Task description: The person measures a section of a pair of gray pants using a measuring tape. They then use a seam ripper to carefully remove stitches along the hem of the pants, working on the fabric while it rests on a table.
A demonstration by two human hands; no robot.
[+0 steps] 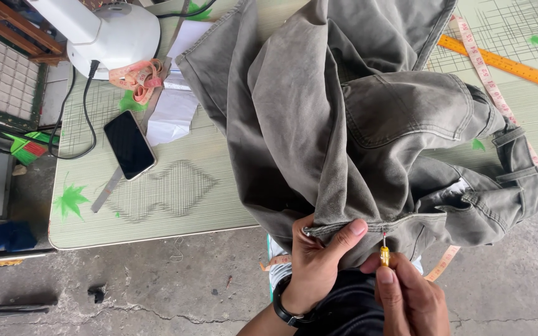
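Nearest, the left hand (317,261) wears a black wristband and pinches a folded seam edge of the grey-green trousers (356,124). The thumb lies along the top of the fold and the fingers are curled shut beneath it, with cloth between them. At about three o'clock from that thumb, just beside it, the right hand (409,295) grips a seam ripper (383,252) with a yellow handle. Thumb and forefinger are pressed together round the handle and the other fingers are tucked in. The tool stands upright, its thin metal tip touching the seam line right at the lower edge of the cloth, between the two hands.

The trousers spill from the fingers toward twelve o'clock, heaped over the pale green table (175,199). A back pocket and the waistband with belt loops are bunched at two o'clock.

A pink measuring tape (499,99) runs under the waistband out to three o'clock, and its end hangs off the table edge. Beyond it, at one o'clock, lies a yellow ruler (505,64).

At ten o'clock a black phone (129,144) lies face up, with white paper pieces (172,112) just beside it. Farther off, at eleven o'clock, stands a white sewing machine (104,31) with a black cord (73,118) and a crumpled second tape (138,78) at its base.
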